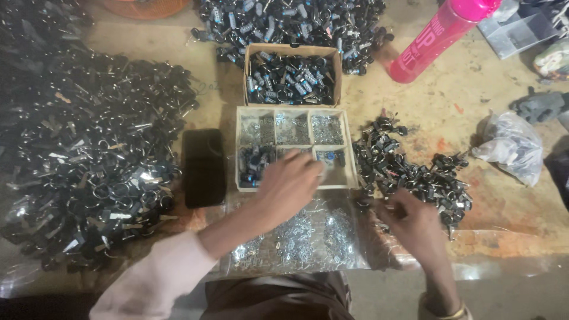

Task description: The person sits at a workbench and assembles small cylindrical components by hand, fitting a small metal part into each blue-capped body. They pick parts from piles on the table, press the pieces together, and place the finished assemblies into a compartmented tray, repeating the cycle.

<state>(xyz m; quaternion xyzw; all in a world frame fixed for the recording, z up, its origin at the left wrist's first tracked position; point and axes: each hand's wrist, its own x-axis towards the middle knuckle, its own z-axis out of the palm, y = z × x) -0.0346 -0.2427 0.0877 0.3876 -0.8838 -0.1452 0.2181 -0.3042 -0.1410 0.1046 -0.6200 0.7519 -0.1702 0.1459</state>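
Metal, mostly: small bright fasteners sat in the far cells of a divided tray (349, 172) at mid-tabletop, dark little parts in the near cells. Left hand (288, 185) hovered over the tray's near cells, fingers curled down; whether it pinched anything, could not tell. Right hand (415, 224) rested at the near edge of the small black pile (415, 172) just right of the tray, fingertips bunched as if on one piece, the hold itself hidden. Parts looked light, hard, likely slippery; best pinched singly by the body. A clear bag of silver bits (308, 240) lay near. Big black heap (83, 154) left.
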